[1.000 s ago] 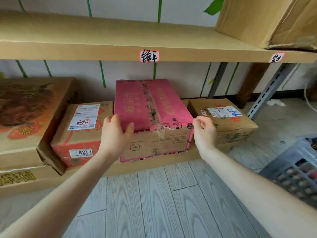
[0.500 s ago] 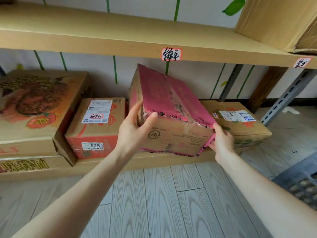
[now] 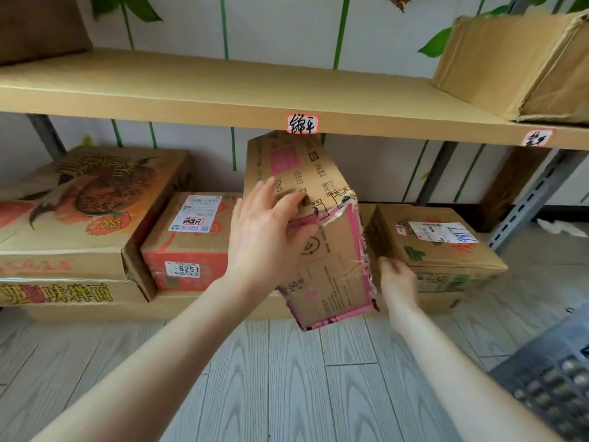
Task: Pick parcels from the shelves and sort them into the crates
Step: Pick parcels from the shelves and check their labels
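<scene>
The pink-and-brown parcel point(image 3: 331, 275) is held tilted between the two shelf boards, upper end just below the upper shelf point(image 3: 191, 90), lower corner hanging in front of the lower shelf point(image 3: 95, 312) edge. The left hand point(image 3: 261, 240) clasps its left edge: fingers spread over the upper face, thumb pressed on the front face. The right hand point(image 3: 398, 279) grips the lower right edge, fingers curled behind the side face, tips hidden. Parcels at rest, six: on the lower shelf, two stacked printed cartons point(image 3: 89, 202) at left, one orange box point(image 3: 191, 247) marked 6251 just beside them, one brown labelled box point(image 3: 446, 250) right of the held parcel; on the upper shelf, one plain brown box point(image 3: 516, 59) at right, one dark box point(image 3: 38, 23) at far left. Crates, one: a dark grey crate point(image 3: 548, 387) at lower right, partly out of view. Two handwritten shelf tags point(image 3: 302, 123) sit on the upper board's front edge. Underfoot, the floor point(image 3: 287, 378) is grey wood-grain planks; the wall point(image 3: 287, 27) is white with green painted stems and leaves.
</scene>
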`<state>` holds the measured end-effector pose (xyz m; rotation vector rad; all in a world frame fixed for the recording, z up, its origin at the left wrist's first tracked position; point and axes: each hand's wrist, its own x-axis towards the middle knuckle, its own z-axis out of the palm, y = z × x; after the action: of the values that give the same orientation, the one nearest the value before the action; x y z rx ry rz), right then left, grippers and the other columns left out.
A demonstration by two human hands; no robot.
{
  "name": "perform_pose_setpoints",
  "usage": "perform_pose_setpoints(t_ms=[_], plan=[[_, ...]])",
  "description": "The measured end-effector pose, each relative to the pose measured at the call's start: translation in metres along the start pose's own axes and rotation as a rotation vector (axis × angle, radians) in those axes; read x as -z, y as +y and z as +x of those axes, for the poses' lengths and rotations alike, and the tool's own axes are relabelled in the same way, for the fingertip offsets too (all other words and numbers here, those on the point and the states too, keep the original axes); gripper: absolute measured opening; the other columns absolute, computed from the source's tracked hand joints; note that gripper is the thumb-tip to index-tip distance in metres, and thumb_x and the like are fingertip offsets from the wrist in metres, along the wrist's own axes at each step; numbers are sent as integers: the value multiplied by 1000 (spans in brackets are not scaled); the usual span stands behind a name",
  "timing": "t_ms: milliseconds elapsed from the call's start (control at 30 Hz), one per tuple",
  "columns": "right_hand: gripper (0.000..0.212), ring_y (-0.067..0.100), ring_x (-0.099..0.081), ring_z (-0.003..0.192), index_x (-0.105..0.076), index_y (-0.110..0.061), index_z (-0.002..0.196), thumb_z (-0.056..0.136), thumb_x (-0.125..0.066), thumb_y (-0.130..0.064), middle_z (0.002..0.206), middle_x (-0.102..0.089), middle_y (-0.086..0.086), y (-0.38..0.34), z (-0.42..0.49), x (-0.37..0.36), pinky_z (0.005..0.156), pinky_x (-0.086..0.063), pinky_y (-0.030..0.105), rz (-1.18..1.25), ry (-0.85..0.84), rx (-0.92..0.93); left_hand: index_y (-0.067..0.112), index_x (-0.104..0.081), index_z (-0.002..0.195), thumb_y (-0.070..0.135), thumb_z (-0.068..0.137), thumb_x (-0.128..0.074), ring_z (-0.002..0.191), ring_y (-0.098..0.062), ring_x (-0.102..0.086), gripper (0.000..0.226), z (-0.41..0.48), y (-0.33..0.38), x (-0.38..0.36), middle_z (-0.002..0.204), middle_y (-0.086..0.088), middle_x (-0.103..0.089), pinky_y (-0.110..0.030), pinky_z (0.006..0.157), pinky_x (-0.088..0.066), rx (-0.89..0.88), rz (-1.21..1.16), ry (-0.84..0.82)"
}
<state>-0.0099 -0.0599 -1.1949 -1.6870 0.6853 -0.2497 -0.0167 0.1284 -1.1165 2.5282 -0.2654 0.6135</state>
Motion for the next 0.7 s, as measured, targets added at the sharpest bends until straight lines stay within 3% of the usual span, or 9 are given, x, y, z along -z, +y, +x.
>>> perform_pose_setpoints(t_ms=[67,100,200,267,333,400,467,567,700], plan=[[48,17,-49,112,-53,-18,127,91,-46,-49,120,-54,-7,-36,-7,3,106,-35,42,94,-66,171,35,-47,133,58,74,-63,140,-27,-24,65,-2,-4,3,148,-9,-32,-45,112,-20,156,-63,-37],[56,14,-49,113,-53,-22,127,86,-45,-60,120,-55,-10,-55,-12,2,107,-35,42,132,-174,221,35,-45,134,59,72,-65,136,-23,-29,69,-3,-4,3,141,-6,-36,-35,110,-25,206,-174,-59],[65,12,-57,110,-57,-25,120,75,-48,-72,120,-63,-6,-89,-32,-5,97,-43,35,38,-447,346,29,-45,135,47,77,-67,121,-9,-41,65,-3,1,2,132,1,-46,-16,97,-31,257,-391,-95],[35,11,-61,102,-60,-26,105,82,-57,-53,107,-67,-6,-90,-34,-3,92,-46,32,81,-399,357,25,-51,130,45,81,-64,120,-12,-50,55,-4,6,4,129,0,-54,-29,103,-41,261,-495,-30],[17,16,-62,101,-60,-30,92,82,-61,-45,103,-69,-2,-81,-29,4,96,-46,39,234,-318,252,21,-56,124,40,88,-56,109,-8,-59,41,-8,15,9,117,3,-62,-28,96,-49,222,-608,40],[15,20,-64,100,-58,-31,89,80,-61,-42,101,-70,1,-66,-24,12,90,-49,40,383,-243,116,20,-60,116,28,95,-47,89,4,-64,26,-13,25,9,97,7,-65,-16,80,-51,187,-767,34],[22,20,-65,96,-57,-26,98,81,-59,-40,100,-70,3,-54,-21,20,75,-50,33,500,-180,18,20,-62,108,19,98,-43,83,4,-66,21,-15,28,3,91,5,-68,-18,76,-53,202,-930,19],[36,19,-66,91,-56,-21,113,82,-57,-39,100,-70,3,-46,-16,29,67,-50,30,607,-117,-39,15,-61,117,21,94,-49,106,-11,-62,27,-12,9,-20,113,1,-67,-34,96,-49,327,-778,17],[23,23,-64,97,-60,-21,96,87,-48,-39,98,-70,6,-34,-8,40,83,-52,38,710,-125,-115,4,-55,114,34,89,-57,96,-16,-50,39,-24,-22,-44,109,2,-53,-28,81,-38,705,-527,-229]])
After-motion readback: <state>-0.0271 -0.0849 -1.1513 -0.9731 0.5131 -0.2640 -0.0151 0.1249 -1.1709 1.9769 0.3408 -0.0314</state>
